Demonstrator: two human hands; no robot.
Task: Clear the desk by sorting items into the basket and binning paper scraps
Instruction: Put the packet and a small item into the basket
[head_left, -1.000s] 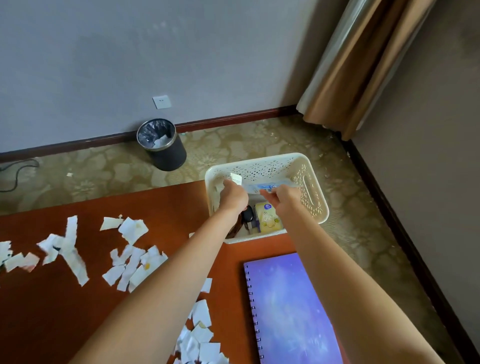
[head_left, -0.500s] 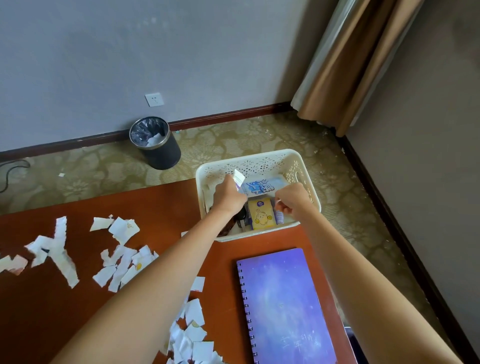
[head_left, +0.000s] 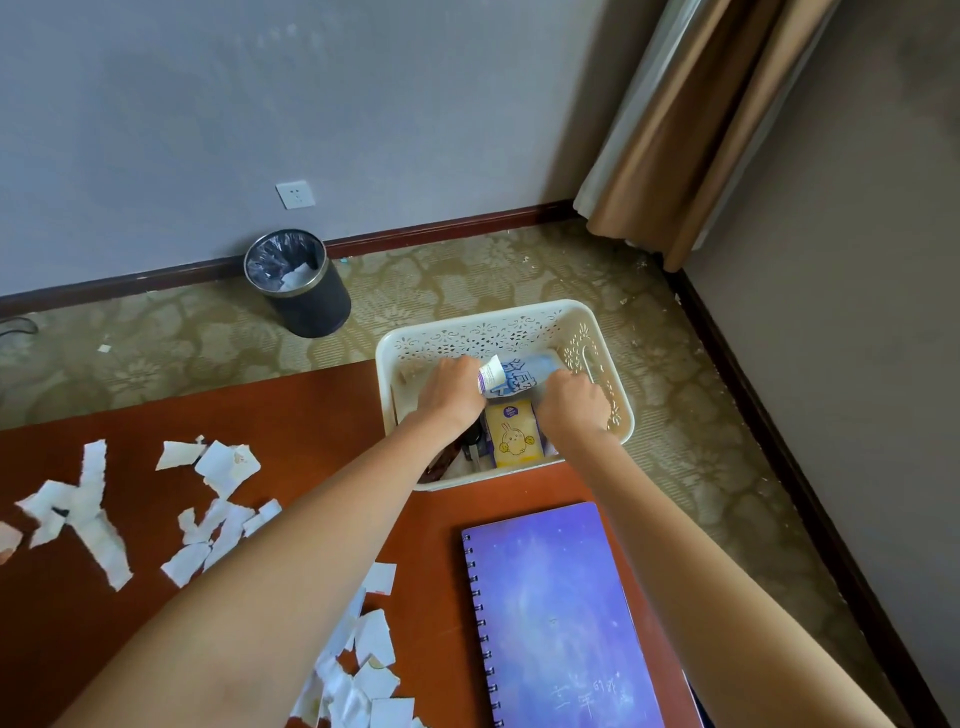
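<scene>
Reaching into the basket (head_left: 608, 332) with both hands. Gripping a small white tube (head_left: 491, 375) in the curled left hand (head_left: 451, 387), against a blue pack (head_left: 524, 371) lying between the two fists. Cannot tell what the right hand (head_left: 574, 402) clasps: knuckles up, grip hidden. Already stowed between the wrists: a yellow pack (head_left: 514, 434) and some dark items. Left to clear: the notebook (head_left: 561, 618) beside the right forearm, and scraps (head_left: 218, 467) strewn left of the left arm, all bound for the bin (head_left: 298, 283) far beyond the left hand. Perhaps half done.
</scene>
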